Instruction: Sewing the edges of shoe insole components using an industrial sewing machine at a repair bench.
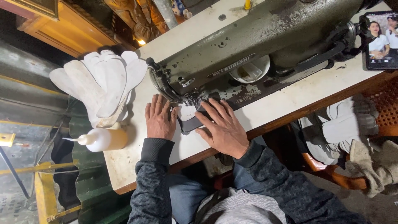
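Item: small white cut fabric piece (pixel 187 113), flat on the table (pixel 273 105) under my machine's needle, between my hands, left hand (pixel 159 120) and right hand (pixel 222 128) both spread, pressing, gripping nothing.

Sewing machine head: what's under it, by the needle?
Under the machine, a white piece between the left hand and right hand. The needle itself is hidden.

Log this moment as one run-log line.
left hand: flat on white piece | right hand: pressing dark piece | at: sewing machine needle end | nearby: white cut pieces, squeeze bottle
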